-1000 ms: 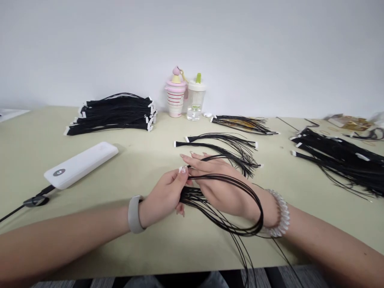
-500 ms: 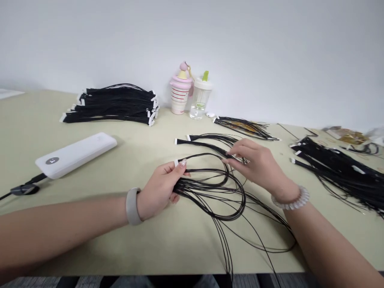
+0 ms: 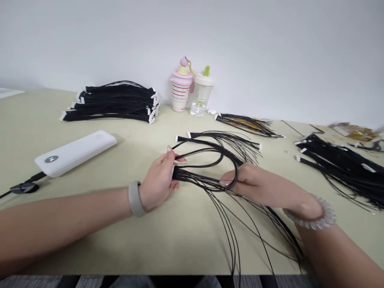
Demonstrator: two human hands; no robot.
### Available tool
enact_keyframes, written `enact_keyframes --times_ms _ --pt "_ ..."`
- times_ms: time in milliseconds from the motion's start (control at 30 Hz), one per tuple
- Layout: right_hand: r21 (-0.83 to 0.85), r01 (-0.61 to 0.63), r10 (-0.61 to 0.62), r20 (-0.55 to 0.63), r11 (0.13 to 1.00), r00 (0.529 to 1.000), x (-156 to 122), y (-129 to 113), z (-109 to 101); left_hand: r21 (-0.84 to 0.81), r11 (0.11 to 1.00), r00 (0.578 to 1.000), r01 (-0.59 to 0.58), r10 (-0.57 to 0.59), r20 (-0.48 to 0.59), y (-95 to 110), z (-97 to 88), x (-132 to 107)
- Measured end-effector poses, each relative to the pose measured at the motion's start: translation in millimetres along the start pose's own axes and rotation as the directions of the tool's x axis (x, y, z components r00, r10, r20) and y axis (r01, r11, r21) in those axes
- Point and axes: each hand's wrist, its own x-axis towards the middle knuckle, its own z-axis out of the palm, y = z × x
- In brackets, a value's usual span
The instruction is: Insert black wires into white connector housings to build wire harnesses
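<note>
In the middle of the table my left hand (image 3: 163, 170) is closed on a black wire harness (image 3: 196, 175), with its white connector at the palm and looped wires under the thumb. The loops arch to the right, and loose wire ends trail over the table's front edge. My right hand (image 3: 244, 180) is closed around part of the wires at the loops' right side; its fingertips are partly hidden behind them. Just behind the hands lie more black wire harnesses (image 3: 207, 141) with white connectors.
A thick stack of black harnesses (image 3: 117, 102) lies back left, near a white power bank (image 3: 76, 152) with a cable. A pink cup (image 3: 181, 92) and a clear bottle (image 3: 201, 96) stand by the wall. More harnesses (image 3: 339, 168) lie right, with a smaller bundle (image 3: 249, 125) behind.
My right hand has moved down toward me and turned, going from a pinch above the loops to a grip at their right side. The loops in my left hand have shifted up.
</note>
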Motion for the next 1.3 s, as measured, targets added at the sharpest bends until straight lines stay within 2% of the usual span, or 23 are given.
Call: enact_keyframes --times_ms 133,233,333,500,600,833,1000,1167,1300 --pt "0.109 0.071 -0.079 0.066 0.992 0.995 -5 -12 -2 0.062 0.996 0.997 -0.056 0.053 0.049 -5 -3.9 -2" --pt "0.156 0.046 -0.042 -0.033 0.987 0.999 -5 -19 -2 0.137 0.985 0.987 -0.107 0.088 0.135 -9 -5.8 -6" --pt "0.149 0.018 0.004 -0.147 0.989 0.989 -1 -24 5 0.184 0.973 0.979 -0.136 0.103 0.177 -10 -5.1 -12" --pt "0.071 0.060 -0.048 -0.154 0.996 0.987 12 -29 29 0.287 0.939 0.960 -0.189 0.114 0.257 -11 -4.3 -21" --pt "0.019 0.049 -0.044 -0.200 0.999 0.979 19 -33 41 0.297 0.927 0.943 -0.229 0.135 0.304 -12 -6.4 -24" --pt "0.083 0.027 -0.008 -0.223 0.996 0.975 20 -36 47 0.172 0.971 0.960 -0.168 0.122 0.252 -24 -10.3 -24" --pt "0.089 0.037 -0.014 -0.246 0.995 0.969 19 -34 50 0.188 0.967 0.963 -0.175 0.128 0.237 -25 -8.6 -26" --pt "0.207 0.041 0.019 -0.279 0.978 0.960 19 -36 53 0.227 0.934 0.950 -0.276 0.228 0.213 -23 -6.6 -26" --pt "0.173 0.013 0.033 -0.261 0.985 0.965 19 -35 55 0.294 0.868 0.913 -0.401 0.351 0.209 -19 -5.1 -27"
